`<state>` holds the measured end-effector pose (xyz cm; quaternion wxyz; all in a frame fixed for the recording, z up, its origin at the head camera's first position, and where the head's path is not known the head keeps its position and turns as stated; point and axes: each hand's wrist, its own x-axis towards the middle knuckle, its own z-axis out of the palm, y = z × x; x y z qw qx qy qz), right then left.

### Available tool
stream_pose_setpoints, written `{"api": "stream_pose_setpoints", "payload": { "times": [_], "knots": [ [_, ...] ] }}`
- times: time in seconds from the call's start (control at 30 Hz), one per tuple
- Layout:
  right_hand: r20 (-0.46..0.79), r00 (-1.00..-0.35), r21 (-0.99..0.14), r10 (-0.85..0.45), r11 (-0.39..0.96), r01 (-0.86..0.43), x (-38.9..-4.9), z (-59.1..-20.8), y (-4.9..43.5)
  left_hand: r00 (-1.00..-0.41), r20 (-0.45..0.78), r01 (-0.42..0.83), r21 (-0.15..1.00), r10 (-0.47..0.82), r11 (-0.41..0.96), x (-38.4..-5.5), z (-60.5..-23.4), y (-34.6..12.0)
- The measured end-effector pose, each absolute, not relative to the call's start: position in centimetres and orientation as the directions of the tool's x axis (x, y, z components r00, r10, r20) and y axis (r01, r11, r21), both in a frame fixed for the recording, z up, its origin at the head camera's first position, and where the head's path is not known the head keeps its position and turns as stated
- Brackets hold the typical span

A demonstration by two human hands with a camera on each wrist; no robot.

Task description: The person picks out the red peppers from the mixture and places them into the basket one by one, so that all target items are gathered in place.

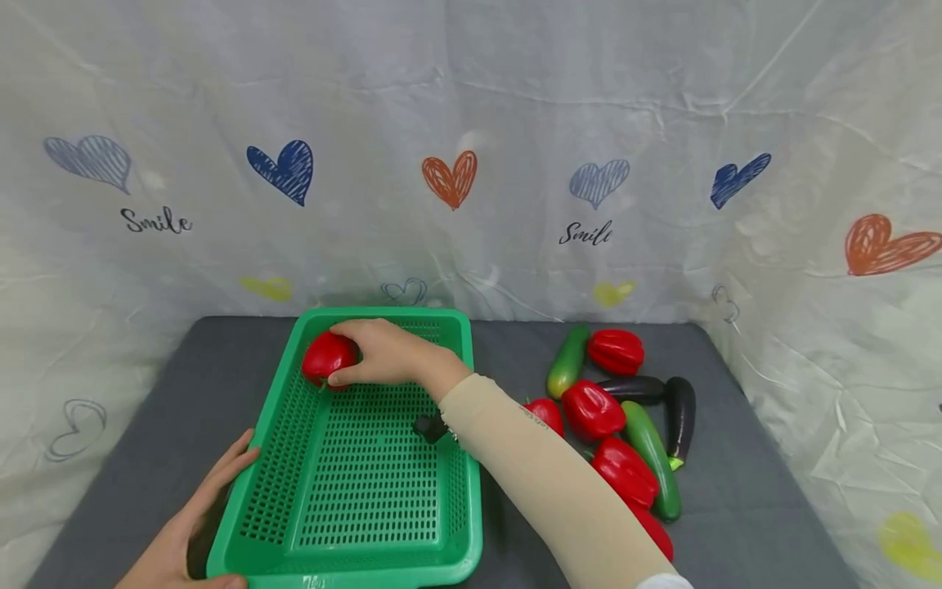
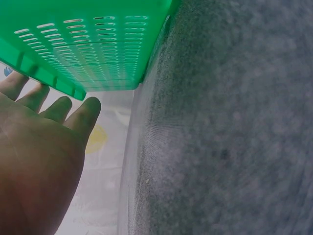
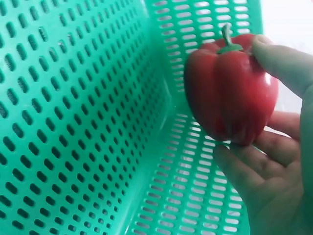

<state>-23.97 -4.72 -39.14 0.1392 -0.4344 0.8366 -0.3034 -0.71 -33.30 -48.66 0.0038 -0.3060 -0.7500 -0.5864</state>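
Note:
My right hand (image 1: 390, 353) holds a red bell pepper (image 1: 327, 357) between thumb and fingers, inside the far left corner of a green perforated basket (image 1: 476, 499). In the right wrist view the pepper (image 3: 227, 90) has its green stem up, close to the basket's walls. Whether it touches the basket floor, I cannot tell. At the near left of the basket, my left hand (image 1: 172, 536) touches the rim, thumb toward the front edge. The left wrist view shows that hand's (image 2: 41, 142) fingers nearly straight against the outside of the rim.
Right of the basket lie several red bell peppers (image 1: 591, 411), two green cucumbers (image 1: 651, 458) and two dark eggplants (image 1: 680, 413). My right forearm partly covers this pile. A grey cloth (image 1: 736, 523) covers the table. Behind hangs a white curtain (image 1: 515, 82) with printed hearts.

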Motion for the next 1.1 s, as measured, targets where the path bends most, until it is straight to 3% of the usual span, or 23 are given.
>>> {"api": "stream_pose_setpoints", "payload": {
  "times": [0.43,0.83,1.1],
  "knots": [
    [-0.046,-0.580,-0.583,-0.813,0.494,-0.645,-24.0,-40.3,-5.3,-0.817,0.358,0.457,0.880,0.452,0.131,-0.9,-49.2,-33.8],
    [-0.121,-0.628,-0.552,-0.769,0.578,-0.601,-23.6,-40.8,-5.0,-0.833,0.338,0.444,0.880,0.438,0.165,-0.6,-49.2,-33.3],
    [-0.103,-0.626,-0.573,-0.773,0.561,-0.598,-23.8,-41.2,-4.7,-0.800,0.392,0.496,0.858,0.454,0.132,-1.0,-49.4,-33.4]
  ]
}}
